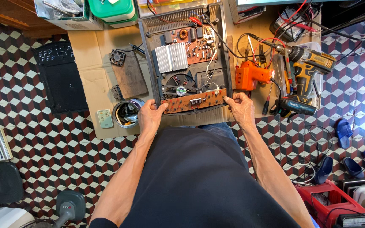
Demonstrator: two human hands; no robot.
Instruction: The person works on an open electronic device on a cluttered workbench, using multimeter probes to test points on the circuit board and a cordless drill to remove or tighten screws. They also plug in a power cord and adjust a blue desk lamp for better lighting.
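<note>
One opened appliance base (185, 59) in front of me on cardboard (93, 55), dark plastic shell, insides showing: one brown main circuit board (195, 44), one ribbed silver heatsink (171, 57), one round black fan (180, 86), one long brown control board (195, 101) along the near edge with a small digit display in its middle. My left hand (150, 117) grips the near-left corner, fingers curled around the shell edge, thumb lying on the left end of the control board. My right hand (242, 107) holds the near-right corner, fingertips (227, 100) touching the board's right end, fingers bent, closed on the rim. The control board lies between my two hands, touching both. Left of the base: one small loose fan (117, 57), one wooden block (129, 78), one round metal tin (127, 113), one black glass top plate (60, 76) on the tiled floor. Right: one orange soldering gun (250, 76), one yellow-black cordless drill (307, 69), three blue slippers (344, 131) further out
</note>
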